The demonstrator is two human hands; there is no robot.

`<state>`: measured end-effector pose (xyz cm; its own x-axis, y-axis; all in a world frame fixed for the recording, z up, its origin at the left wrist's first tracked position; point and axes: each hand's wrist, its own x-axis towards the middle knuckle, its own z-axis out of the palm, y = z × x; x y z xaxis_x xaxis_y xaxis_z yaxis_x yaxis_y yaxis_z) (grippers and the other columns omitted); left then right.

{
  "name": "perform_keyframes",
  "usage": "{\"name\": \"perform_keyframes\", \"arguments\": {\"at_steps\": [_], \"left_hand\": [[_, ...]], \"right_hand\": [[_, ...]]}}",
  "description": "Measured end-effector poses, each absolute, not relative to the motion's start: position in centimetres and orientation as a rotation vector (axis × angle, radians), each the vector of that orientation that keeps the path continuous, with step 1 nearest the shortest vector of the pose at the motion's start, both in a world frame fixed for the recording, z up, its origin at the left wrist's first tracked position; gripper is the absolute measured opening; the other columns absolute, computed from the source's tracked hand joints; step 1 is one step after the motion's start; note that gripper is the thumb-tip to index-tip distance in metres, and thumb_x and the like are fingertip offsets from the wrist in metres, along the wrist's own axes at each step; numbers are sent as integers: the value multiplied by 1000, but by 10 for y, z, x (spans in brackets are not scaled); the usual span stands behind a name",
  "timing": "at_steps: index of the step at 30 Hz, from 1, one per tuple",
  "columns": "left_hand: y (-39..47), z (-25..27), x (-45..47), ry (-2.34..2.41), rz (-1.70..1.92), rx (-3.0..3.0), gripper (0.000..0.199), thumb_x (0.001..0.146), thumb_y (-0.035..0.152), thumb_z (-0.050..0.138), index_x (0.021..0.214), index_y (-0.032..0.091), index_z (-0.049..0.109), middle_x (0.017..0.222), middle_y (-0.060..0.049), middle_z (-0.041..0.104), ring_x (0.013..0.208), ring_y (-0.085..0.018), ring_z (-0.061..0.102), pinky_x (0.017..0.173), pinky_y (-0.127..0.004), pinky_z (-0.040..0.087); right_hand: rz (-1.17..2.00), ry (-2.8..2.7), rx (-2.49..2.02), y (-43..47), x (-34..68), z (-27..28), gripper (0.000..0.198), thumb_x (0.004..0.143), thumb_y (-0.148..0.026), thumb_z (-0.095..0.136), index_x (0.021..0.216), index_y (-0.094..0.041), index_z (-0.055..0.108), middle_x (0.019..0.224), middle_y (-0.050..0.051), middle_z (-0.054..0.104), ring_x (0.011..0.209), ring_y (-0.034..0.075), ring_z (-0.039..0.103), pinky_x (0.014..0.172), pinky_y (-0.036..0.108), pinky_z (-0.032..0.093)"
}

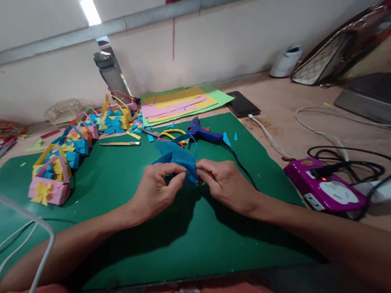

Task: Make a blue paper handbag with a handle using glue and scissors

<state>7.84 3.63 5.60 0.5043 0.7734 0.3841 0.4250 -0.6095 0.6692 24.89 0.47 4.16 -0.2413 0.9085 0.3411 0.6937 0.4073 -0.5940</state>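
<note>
Between my two hands, raised over a green mat, is a folded piece of blue paper with a thin strip arching at its right side. My left hand pinches its near edge between thumb and fingers. At the right end, my right hand has its fingers closed on the same paper; its fingertips are partly hidden. Just beyond lie a blue glue gun and scissors with yellow handles. A narrow cutter knife rests farther left.
Several small paper baskets, including a pink one, line the mat's left side. Coloured paper sheets and a phone lie at the back. A purple power strip with cables stands right. A white cable loops at left.
</note>
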Motion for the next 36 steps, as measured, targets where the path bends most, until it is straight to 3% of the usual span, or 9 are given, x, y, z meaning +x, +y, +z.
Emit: {"name": "perform_keyframes", "arguments": {"at_steps": [5,12,18,25,32,36], "left_hand": [[35,59,79,983,860,2194,20,79,17,49,64,14,63,52,3,55,50,-8,46,48,-18,38],[38,54,76,963,827,2322,10,74,20,60,68,16,66,62,0,65,58,-12,52,61,-26,39],[38,53,76,971,702,2384,29,78,24,57,50,15,55,54,2,58,57,-11,48,63,-28,34],[40,52,76,968,669,2377,30,79,24,54,50,15,52,51,4,52,54,-10,46,63,-27,34],[36,52,74,1034,513,2438,29,81,27,49,55,15,53,47,7,47,50,-8,40,85,-37,36],[37,52,73,1006,532,2468,28,82,27,49,56,16,53,49,5,51,52,-9,42,73,-31,38]], "right_hand": [[501,-1955,-1374,8,250,44,23,87,-16,42,66,-17,53,60,-1,56,55,10,49,57,22,33],[473,-1945,-1400,5,249,43,24,86,-17,43,62,-17,50,57,-2,53,54,10,48,56,23,31],[478,-1942,-1384,4,247,45,24,85,-17,44,62,-17,51,57,-2,55,54,10,49,56,22,32],[560,-1944,-1391,6,248,47,26,86,-17,45,60,-17,50,57,-1,57,54,10,52,56,22,33],[464,-2046,-1408,4,247,43,23,86,-16,45,64,-17,51,55,-2,52,51,9,47,53,23,29],[448,-2066,-1407,3,247,43,23,85,-16,44,63,-17,50,55,-2,51,51,9,46,53,23,28]]}}
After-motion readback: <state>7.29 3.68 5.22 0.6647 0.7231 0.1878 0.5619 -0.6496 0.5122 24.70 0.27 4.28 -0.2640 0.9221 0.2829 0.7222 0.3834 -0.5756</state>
